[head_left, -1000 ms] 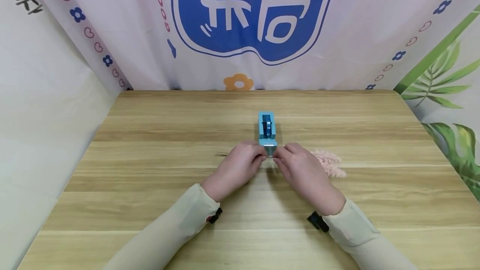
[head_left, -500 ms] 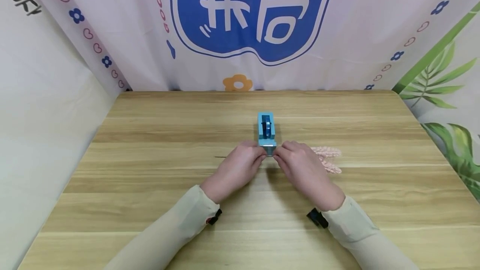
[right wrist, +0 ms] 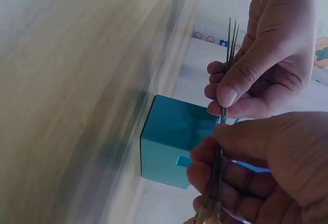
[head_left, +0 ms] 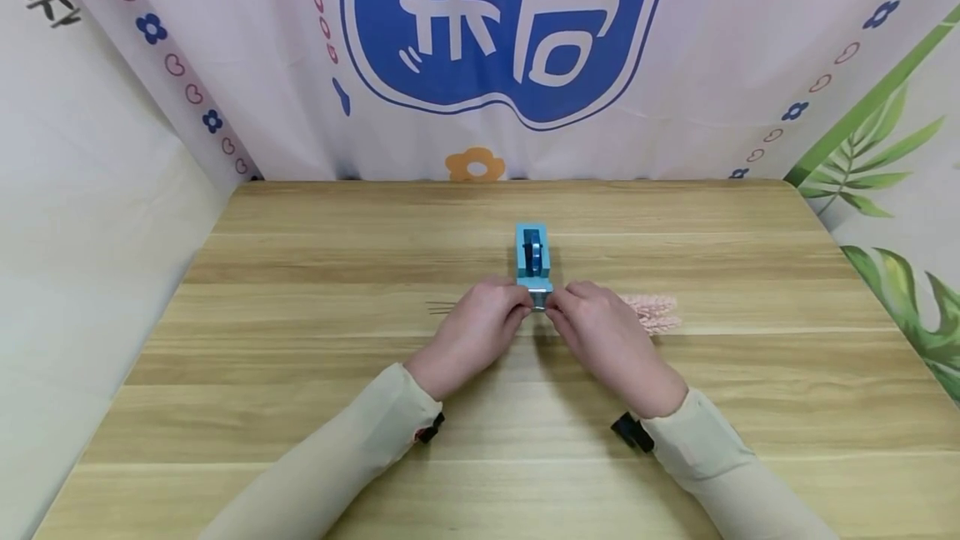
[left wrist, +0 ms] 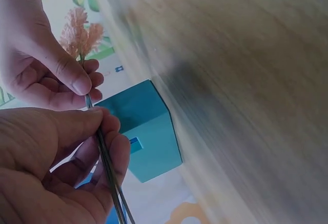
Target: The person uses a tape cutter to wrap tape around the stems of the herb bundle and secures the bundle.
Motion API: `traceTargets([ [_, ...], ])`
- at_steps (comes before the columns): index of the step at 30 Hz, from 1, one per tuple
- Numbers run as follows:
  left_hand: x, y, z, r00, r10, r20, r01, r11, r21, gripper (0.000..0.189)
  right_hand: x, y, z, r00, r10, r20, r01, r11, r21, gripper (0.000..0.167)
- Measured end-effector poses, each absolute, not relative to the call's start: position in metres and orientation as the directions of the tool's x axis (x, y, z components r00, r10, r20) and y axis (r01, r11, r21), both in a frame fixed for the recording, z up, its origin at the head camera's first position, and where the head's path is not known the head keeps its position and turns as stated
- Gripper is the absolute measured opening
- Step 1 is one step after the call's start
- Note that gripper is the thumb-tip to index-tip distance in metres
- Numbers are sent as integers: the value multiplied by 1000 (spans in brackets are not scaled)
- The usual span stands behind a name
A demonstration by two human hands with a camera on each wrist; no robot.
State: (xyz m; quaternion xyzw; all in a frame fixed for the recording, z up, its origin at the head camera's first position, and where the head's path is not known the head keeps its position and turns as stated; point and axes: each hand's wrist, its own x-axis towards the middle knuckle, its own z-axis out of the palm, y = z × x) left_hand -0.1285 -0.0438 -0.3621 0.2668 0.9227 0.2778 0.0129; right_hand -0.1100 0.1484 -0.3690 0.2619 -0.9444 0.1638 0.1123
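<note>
Both hands pinch a small bunch of pink fluffy flowers (head_left: 651, 313) by its thin dark stems (left wrist: 108, 167), just in front of a light blue tape dispenser (head_left: 532, 250). My left hand (head_left: 483, 322) grips the stems toward their bare ends, which stick out to the left. Close beside it, my right hand (head_left: 609, 344) holds them nearer the pink heads, with thumb against fingers. Between the two sets of fingertips, a clear shiny strip, seemingly tape (head_left: 538, 299), spans from the dispenser's front to the stems. The fingers hide most of the stems in the head view.
The dispenser stands on a wooden table (head_left: 337, 257). Behind the table hangs a printed cloth (head_left: 285, 107) with a blue emblem, and leaf-patterned cloth (head_left: 911, 290) is at the right. A black wrist device (head_left: 633, 433) sits at the right cuff.
The pink heads have shifted and drawn closer together, and the stem ends, a single line half a second ago, look spread again. Both hands stay almost in place, their grip kept.
</note>
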Motion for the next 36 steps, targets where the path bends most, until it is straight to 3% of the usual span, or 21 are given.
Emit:
traceTargets([
  [14,-131,-46,-362,-864,493,103,470,716,516,13,-114,145,-369,-854,-442,275,-516,786,-340,6],
  [23,-132,-48,-362,-866,488,108,460,696,551,13,-118,136,-365,-934,-326,145,-355,809,-467,19],
  [30,-133,-48,-364,-864,490,120,460,669,584,12,-124,131,-367,-952,-297,71,-284,776,-563,28],
  [36,-134,-47,-366,-859,497,122,468,666,581,12,-126,129,-366,-965,-260,18,-215,755,-619,25],
])
